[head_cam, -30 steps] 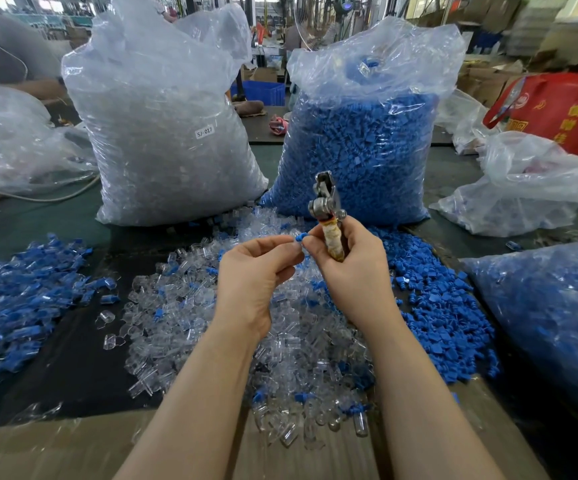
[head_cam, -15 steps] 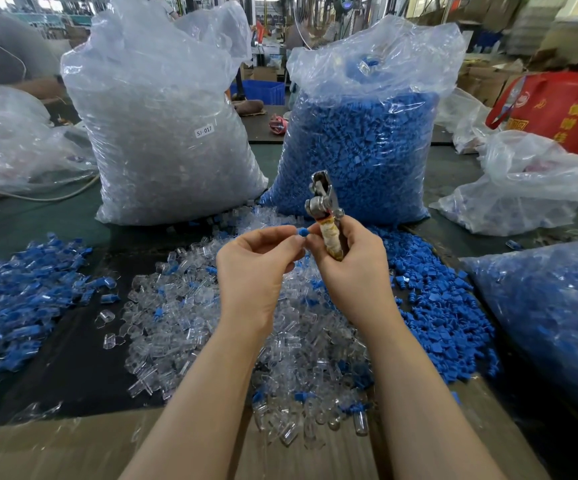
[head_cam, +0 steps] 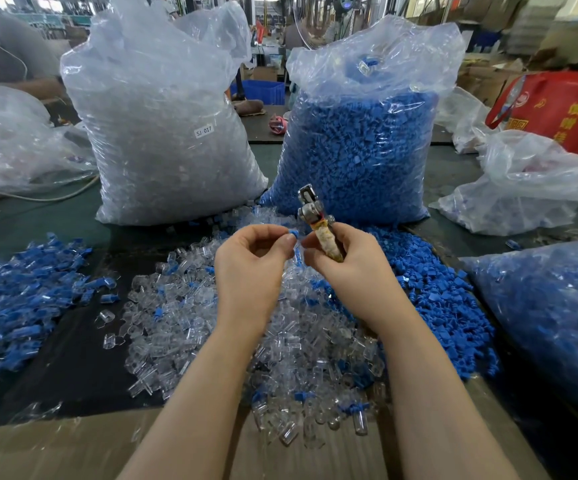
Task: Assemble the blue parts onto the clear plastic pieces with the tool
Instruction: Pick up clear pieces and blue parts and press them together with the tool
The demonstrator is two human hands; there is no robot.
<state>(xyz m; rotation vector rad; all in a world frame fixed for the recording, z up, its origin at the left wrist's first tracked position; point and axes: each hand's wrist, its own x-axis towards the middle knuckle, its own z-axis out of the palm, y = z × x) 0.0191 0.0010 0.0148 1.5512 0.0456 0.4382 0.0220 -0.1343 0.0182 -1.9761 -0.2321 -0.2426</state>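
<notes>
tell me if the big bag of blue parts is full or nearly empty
Mostly full. The blue parts fill the clear bag of blue parts up to roughly three quarters of its height, with bunched empty plastic above.

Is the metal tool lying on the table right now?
No, the metal tool is held upright in the right hand, above the pile of clear plastic pieces, while the left hand pinches a small blue part.

Tool (head_cam: 310,211) head shiny metal — handle wrap perhaps cloth; bags (head_cam: 163,133) glossy plastic.
</notes>
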